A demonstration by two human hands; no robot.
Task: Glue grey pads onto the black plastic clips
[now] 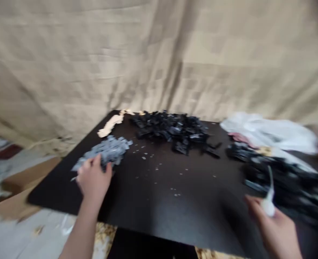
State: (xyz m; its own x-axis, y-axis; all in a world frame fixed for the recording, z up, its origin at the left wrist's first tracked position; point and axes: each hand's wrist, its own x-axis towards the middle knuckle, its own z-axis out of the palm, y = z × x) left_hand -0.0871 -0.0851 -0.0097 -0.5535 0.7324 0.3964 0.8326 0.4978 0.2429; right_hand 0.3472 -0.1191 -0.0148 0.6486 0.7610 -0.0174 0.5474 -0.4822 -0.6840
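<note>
My left hand (94, 178) reaches over a heap of small flat grey pieces (111, 148) at the left of the dark table (172, 212). Its thumb and forefinger are apart at the heap's near edge, and nothing shows between them. In my right hand (276, 226), low at the right, is a small white bottle with a long thin nozzle (268, 205), which points up. Close beyond that hand lies a blurred pile of long black pieces (288, 183).
A larger heap of black plastic pieces (172, 127) lies along the table's back edge. Pale beige pieces (110, 126) are at the back left corner. White plastic bags (269, 131) lie at the back right. Tiny white scraps dot the middle. Cardboard (29, 180) is on the floor at left.
</note>
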